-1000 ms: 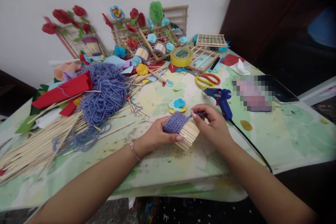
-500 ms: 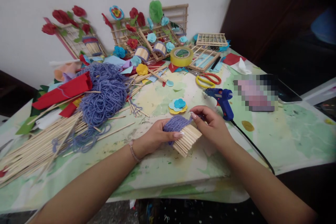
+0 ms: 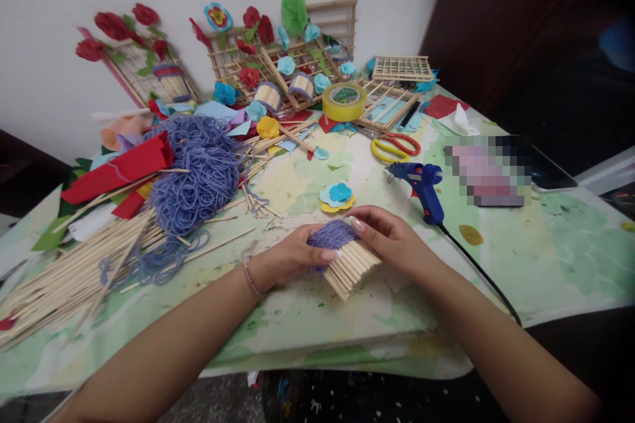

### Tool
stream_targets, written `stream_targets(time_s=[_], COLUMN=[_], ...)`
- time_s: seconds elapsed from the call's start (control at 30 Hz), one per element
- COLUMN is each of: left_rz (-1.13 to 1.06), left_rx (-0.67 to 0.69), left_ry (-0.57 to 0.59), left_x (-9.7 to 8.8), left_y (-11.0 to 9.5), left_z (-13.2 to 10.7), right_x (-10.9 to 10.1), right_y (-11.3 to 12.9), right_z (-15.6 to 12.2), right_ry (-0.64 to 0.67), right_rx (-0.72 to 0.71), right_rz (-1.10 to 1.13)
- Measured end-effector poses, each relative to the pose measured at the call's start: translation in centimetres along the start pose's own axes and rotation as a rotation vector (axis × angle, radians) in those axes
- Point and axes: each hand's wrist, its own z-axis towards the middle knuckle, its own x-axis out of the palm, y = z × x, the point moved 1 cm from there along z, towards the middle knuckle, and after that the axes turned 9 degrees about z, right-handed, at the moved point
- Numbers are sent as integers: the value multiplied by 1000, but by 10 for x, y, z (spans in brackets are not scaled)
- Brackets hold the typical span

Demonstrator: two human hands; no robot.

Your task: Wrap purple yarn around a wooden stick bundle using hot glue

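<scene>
From my remote station I record the tablecloth [image 3: 560, 258] as undisturbed. The purple yarn heap [image 3: 198, 172] at left and the blue glue gun [image 3: 421, 185] at right show no change beyond a slight shift of view.

The change over the last 1 second is at the right hand [image 3: 391, 238]: it has moved left, against the far-right edge of the work. The wooden-stick bundle [image 3: 350, 268], held between the 2 hands near the table's near side, has tipped its bare ends slightly nearer. I can no longer see the loose strand at the right fingertips. I judge that it is being laid against the purple yarn band [image 3: 332, 235], so the wrapping is underway, with the near-right lengths of stick uncovered.

Fingers: the left hand [image 3: 288, 254] grasps the bundle, thumb flat on top, the others mostly hidden behind. On the right, thumb and forefinger are nearly together at the band's edge, the rest curled; whether they pinch the strand I cannot tell.
</scene>
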Motion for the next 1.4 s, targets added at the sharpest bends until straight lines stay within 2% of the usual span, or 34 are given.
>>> stream_targets(time_s=[0.13, 0.23, 0.5, 0.6, 0.73, 0.87, 1.0, 1.1, 1.2, 1.4], left_rz=[53, 89, 271, 209, 27, 76, 164, 182, 210, 218], left_rx=[-66, -81, -57, 15, 160, 150, 152, 186, 211, 216], left_ry=[23, 83, 156, 91, -31, -30, -101, -158, -154, -111], left_x=[1, 1, 6, 5, 0, -1, -2, -5, -7, -6], left_y=[0, 0, -1, -1, -4, -3, -1, -2, -4, -2], left_z=[-1, -3, -7, -4, 1, 3, 3, 1, 0, -1], right_x=[4, 5, 4, 2, -2, -2, -2, -2, -2, -3], right_y=[1, 2, 11, 13, 14, 15, 16, 15, 14, 12], right_z=[-3, -4, -9, -8, -5, -5, -6, -6, -5, -5], right_ry=[135, 204, 271, 229, 100, 67, 70, 68, 99, 170], right_rx=[106, 182, 335, 314, 168, 82, 100, 163, 226, 231], right_rz=[75, 183, 488, 529, 579, 593, 577, 588, 598, 689])
